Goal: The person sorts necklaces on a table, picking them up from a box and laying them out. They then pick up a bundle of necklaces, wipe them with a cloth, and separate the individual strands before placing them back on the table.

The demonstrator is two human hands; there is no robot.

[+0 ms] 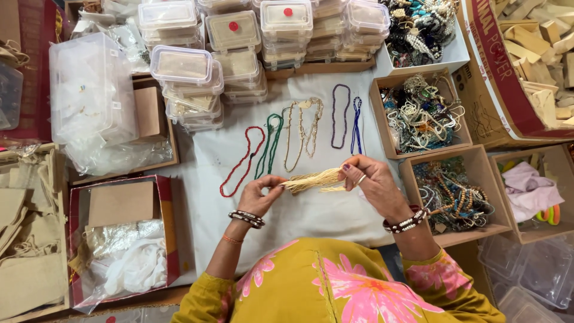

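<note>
Both hands up over the white cloth, mid-scene. Left hand pinches one end of a cream bead-strand bundle; right hand grips the other end, fingers closed on it. Bundle stretched between them, above the cloth (sagging slightly). Just beyond, laid out on the cloth: red necklace, green necklace, purple necklace, blue necklace. Far side: stacked clear plastic boxes. Right: cardboard box of mixed jewellery.
</note>
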